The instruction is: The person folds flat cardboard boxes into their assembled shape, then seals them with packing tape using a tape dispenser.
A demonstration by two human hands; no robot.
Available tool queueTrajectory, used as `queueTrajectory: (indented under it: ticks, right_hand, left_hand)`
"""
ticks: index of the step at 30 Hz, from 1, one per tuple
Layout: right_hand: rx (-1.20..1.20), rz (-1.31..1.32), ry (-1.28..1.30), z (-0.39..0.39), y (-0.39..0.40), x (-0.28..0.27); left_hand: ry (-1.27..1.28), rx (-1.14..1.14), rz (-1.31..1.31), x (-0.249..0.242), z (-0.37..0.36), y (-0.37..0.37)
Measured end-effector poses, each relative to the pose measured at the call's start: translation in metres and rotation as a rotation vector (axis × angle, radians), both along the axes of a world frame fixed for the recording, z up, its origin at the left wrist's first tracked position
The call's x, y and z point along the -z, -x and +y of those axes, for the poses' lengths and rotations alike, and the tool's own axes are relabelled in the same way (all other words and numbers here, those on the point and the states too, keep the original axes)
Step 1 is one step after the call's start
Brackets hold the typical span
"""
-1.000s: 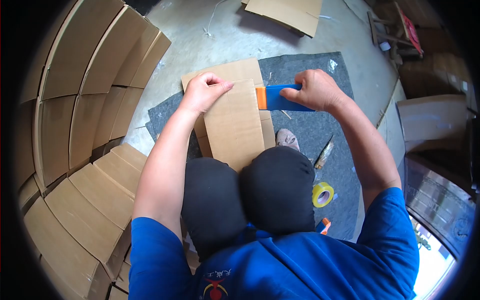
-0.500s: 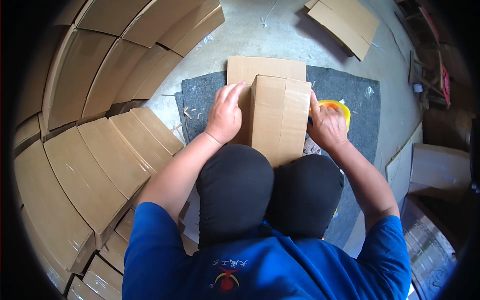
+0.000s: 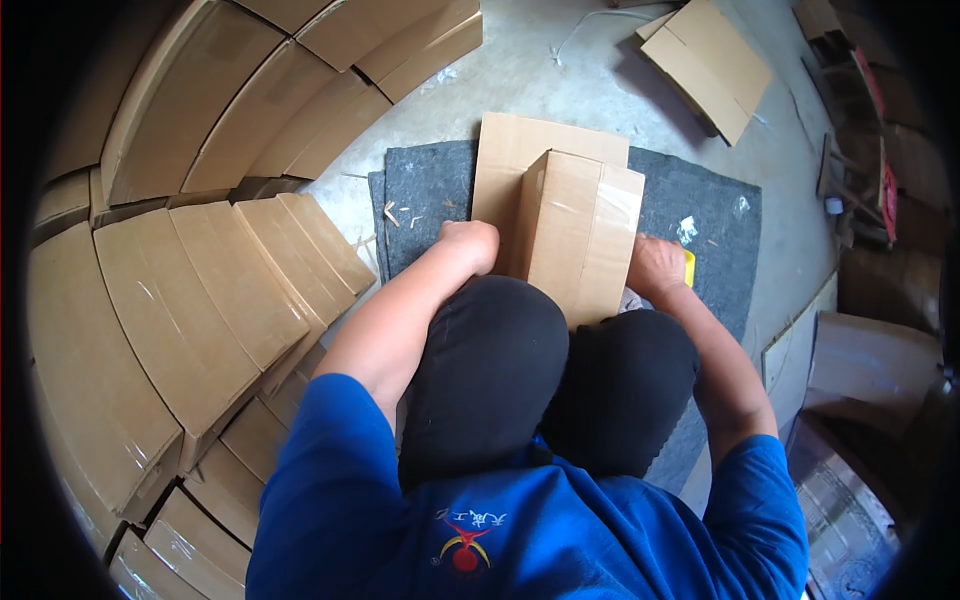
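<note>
A taped brown cardboard box stands in front of my knees, leaning a little to the right. Behind it and to its left shows a flat cardboard panel. My left hand is closed at the panel's left edge, its fingertips hidden. On the box's right side, my right hand is curled close against the cardboard, and its fingers are largely out of sight. A yellow ring-shaped object peeks out beside the right hand, mostly covered by it.
Stacked cardboard boxes fill the left side. Under the work lies a dark grey mat with scraps on it. A folded carton rests on the concrete floor at the far right. More cardboard lines the right side.
Both hands have slid down the box's sides toward my knees, and their fingers have curled in. The right hand now covers more of the yellow object. The whole view has shifted slightly.
</note>
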State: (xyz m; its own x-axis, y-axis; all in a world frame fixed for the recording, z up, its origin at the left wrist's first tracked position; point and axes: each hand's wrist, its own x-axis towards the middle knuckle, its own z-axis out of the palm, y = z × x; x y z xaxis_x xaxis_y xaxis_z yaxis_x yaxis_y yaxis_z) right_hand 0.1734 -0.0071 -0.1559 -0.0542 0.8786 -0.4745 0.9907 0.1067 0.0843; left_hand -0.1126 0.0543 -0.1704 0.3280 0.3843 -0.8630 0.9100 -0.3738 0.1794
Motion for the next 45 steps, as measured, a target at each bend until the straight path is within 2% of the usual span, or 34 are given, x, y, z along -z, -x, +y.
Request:
queueTrajectory:
  ticks: [1,2,4,6,8,9,10,12,13,15,17,20,25,28,32,35,38,40,42,43,45]
  right_hand:
    - [0.126,-0.027,-0.006,0.001,-0.006,-0.018]
    - [0.221,-0.058,-0.016,0.001,-0.019,-0.032]
    - [0.344,-0.061,-0.156,-0.003,-0.043,-0.068]
    - [0.520,0.127,-0.277,-0.012,-0.061,-0.111]
    - [0.587,0.496,-0.440,-0.026,-0.080,-0.144]
    - [0.588,0.696,-0.441,-0.034,-0.089,-0.159]
    - [0.582,0.686,-0.470,-0.042,-0.089,-0.175]
    - [0.517,1.094,-0.512,-0.057,-0.080,-0.210]
    - [0.472,1.175,-0.511,-0.063,-0.076,-0.222]
    - [0.385,1.228,-0.546,-0.074,-0.062,-0.243]
    - [0.274,1.279,-0.571,-0.085,-0.047,-0.261]
    - [0.144,1.285,-0.555,-0.103,-0.031,-0.281]
    - [0.166,1.121,-0.519,-0.137,-0.011,-0.300]
    - [0.128,1.134,-0.475,-0.141,-0.011,-0.295]
    - [0.098,1.194,-0.303,-0.135,-0.016,-0.276]
    - [0.169,1.182,-0.226,-0.129,-0.009,-0.251]
    - [0.280,1.038,-0.099,-0.121,0.009,-0.229]
    - [0.229,0.869,-0.010,-0.115,0.008,-0.218]
    - [0.246,0.855,0.043,-0.112,-0.013,-0.202]
    - [0.271,0.838,0.054,-0.111,-0.024,-0.197]
    - [0.284,0.802,0.069,-0.109,-0.036,-0.186]
  left_hand:
    - [-0.091,-0.206,-0.054,0.009,-0.011,0.014]
    - [-0.334,-0.401,-0.264,0.020,-0.026,0.030]
    - [-0.599,-0.696,-0.489,0.009,-0.040,0.045]
    - [-0.672,-0.918,-0.731,-0.001,-0.045,0.054]
    - [-0.744,-0.992,-0.914,-0.047,-0.046,0.045]
    - [-0.636,-1.048,-1.025,-0.073,-0.048,0.037]
    - [-0.525,-1.100,-1.132,-0.104,-0.051,0.028]
    - [-0.213,-1.113,-1.309,-0.174,-0.066,0.004]
    - [-0.098,-1.092,-1.396,-0.199,-0.076,-0.006]
    - [0.130,-1.155,-1.540,-0.236,-0.092,-0.026]
    - [0.353,-1.159,-1.620,-0.244,-0.100,-0.036]
    - [0.518,-1.138,-1.741,-0.263,-0.123,-0.042]
    - [0.392,-1.136,-1.700,-0.265,-0.156,-0.034]
    - [0.754,-1.359,-1.701,-0.263,-0.169,-0.028]
    - [0.883,-1.459,-1.641,-0.246,-0.178,-0.026]
    - [0.670,-1.553,-1.600,-0.206,-0.179,-0.032]
    - [0.282,-1.653,-1.330,-0.168,-0.171,-0.035]
    - [0.263,-1.720,-1.294,-0.133,-0.166,-0.022]
    - [0.187,-1.802,-1.244,-0.128,-0.165,-0.012]
    - [0.100,-1.922,-1.122,-0.103,-0.164,0.013]
    - [0.180,-1.915,-1.018,-0.087,-0.163,0.028]
